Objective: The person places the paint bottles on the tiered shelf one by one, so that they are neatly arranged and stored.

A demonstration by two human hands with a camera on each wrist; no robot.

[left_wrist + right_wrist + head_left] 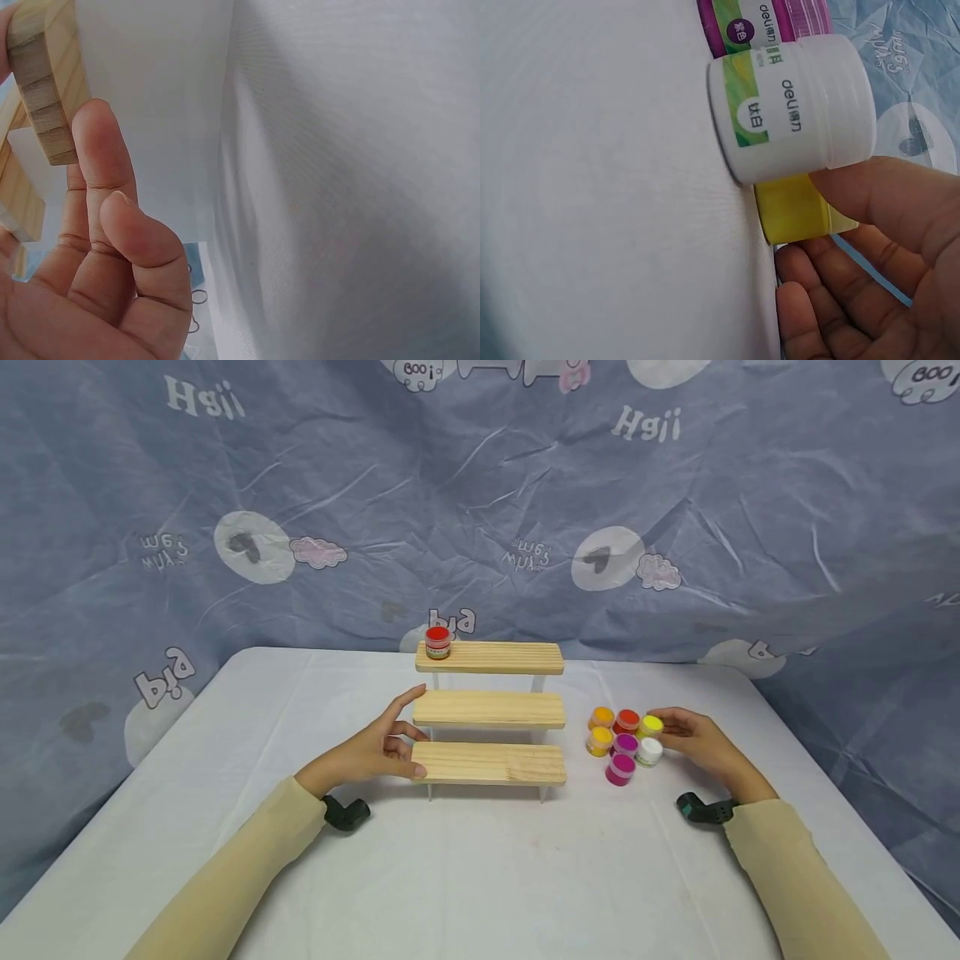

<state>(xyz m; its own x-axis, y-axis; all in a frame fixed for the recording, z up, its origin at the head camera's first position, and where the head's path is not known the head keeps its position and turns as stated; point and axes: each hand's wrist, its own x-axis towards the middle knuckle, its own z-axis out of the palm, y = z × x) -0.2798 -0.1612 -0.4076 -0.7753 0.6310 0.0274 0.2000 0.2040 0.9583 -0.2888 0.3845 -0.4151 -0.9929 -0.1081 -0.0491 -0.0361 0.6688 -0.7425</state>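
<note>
A three-tier wooden display stand (487,758) stands mid-table, with a red paint jar (438,643) at the left of its top board. My left hand (375,752) grips the stand's left side; its thumb rests at the lowest board's end and its index finger reaches the middle board. The left wrist view shows fingers (105,150) against a board end (41,90). My right hand (701,743) pinches the yellow paint jar (651,727) between thumb and fingers. A white paint jar (795,112) stands close beside it, partly hiding the yellow jar in the right wrist view.
Clustered right of the stand are two orange-yellow jars (600,742), a red jar (627,722), a purple jar (625,746) and a magenta jar (620,770). White cloth (480,877) covers the table. A blue-grey printed curtain (480,510) hangs behind it.
</note>
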